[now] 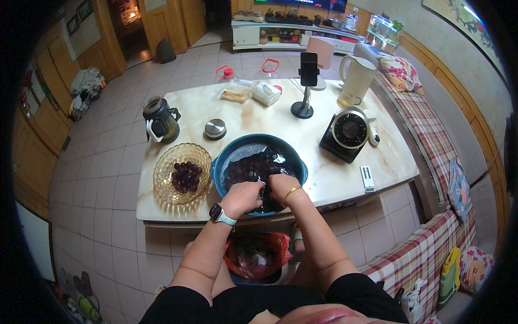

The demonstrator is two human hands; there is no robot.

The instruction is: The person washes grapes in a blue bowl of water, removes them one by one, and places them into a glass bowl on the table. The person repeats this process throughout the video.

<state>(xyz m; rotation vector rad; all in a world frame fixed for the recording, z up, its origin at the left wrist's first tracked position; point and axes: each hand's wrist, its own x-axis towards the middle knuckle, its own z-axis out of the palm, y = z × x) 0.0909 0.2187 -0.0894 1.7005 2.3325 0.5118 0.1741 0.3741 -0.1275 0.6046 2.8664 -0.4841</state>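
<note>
Both hands are in a blue basin [220, 158] of water that holds many dark grapes [253, 166]. My left hand [246, 197], with a watch at its wrist, is bent over the basin's near side, fingertips near the grapes. Close beside it, my right hand [281, 187], below a gold bracelet, reaches down with its fingers mostly hidden. Whether either hand grips a grape cannot be made out. Left of the basin, an amber textured glass bowl [162, 174] contains a small pile of dark red grapes [186, 177].
A metal lid [215, 128] and a dark jug [162, 121] stand behind the glass bowl. Farther right are a phone on a stand [308, 81], a black appliance [348, 131] and a tall pitcher [358, 79]. Below the table edge, a red plastic bag [279, 251] lines a bin.
</note>
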